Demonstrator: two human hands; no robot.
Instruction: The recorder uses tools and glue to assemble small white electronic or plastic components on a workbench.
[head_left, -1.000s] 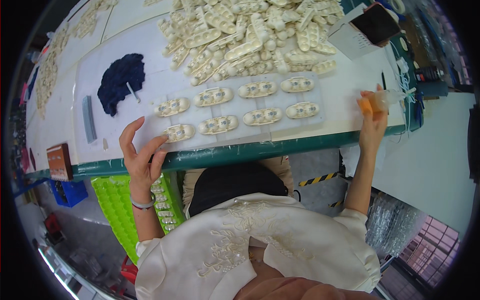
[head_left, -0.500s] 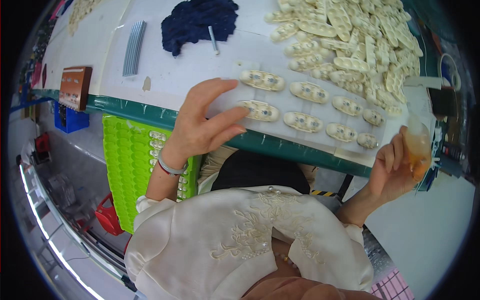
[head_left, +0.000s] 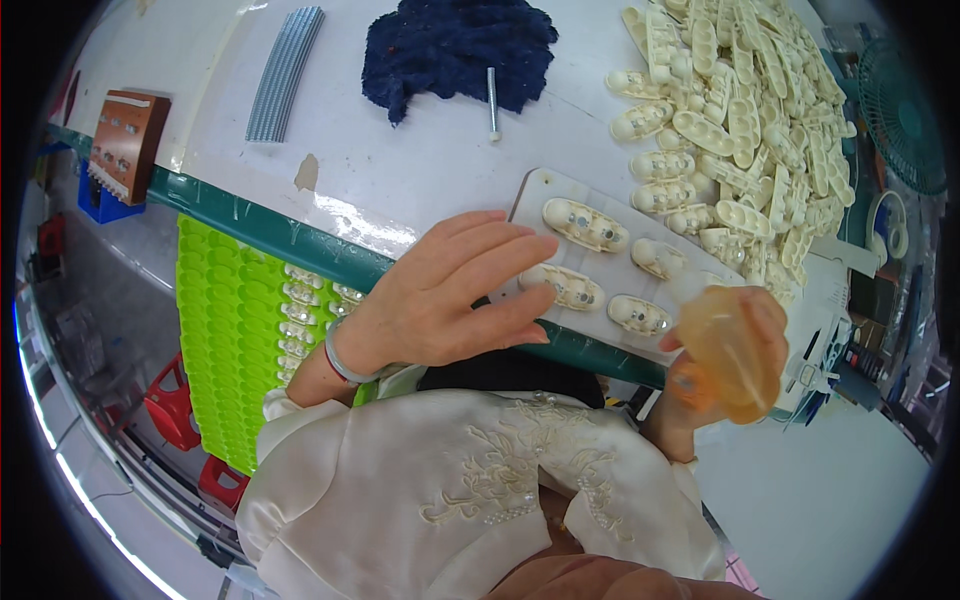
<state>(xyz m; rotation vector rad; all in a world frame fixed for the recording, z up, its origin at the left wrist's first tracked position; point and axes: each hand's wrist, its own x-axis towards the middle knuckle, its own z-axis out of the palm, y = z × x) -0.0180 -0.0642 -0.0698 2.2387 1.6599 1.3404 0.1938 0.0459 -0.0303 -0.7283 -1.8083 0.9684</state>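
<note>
A white board [head_left: 606,268] lies at the table's front edge, bearing rows of cream oval plastic casings with small grey discs inside. My left hand [head_left: 450,290] hovers at its left end, fingers spread. Its fingertips are close to the front-left casing [head_left: 577,289]; whether they touch it I cannot tell. Behind that sits another casing [head_left: 586,226]. My right hand [head_left: 768,312] is wrapped round a translucent squeeze bottle [head_left: 735,365] with amber liquid. The bottle is tilted and blurred, its tip toward the board. Together, hand and bottle hide the board's right part.
A heap of cream casings [head_left: 745,130] fills the back right. Behind the board are a dark blue cloth [head_left: 440,50], a metal rod [head_left: 492,108] and a bundle of grey rods [head_left: 284,80]. A brown block [head_left: 130,140] stands far left; a green tray [head_left: 225,340] sits below the table edge.
My right hand has brought the bottle leftward from beyond the board's right end to over its right part. My left hand stays by the left end. The whole view has shifted.
</note>
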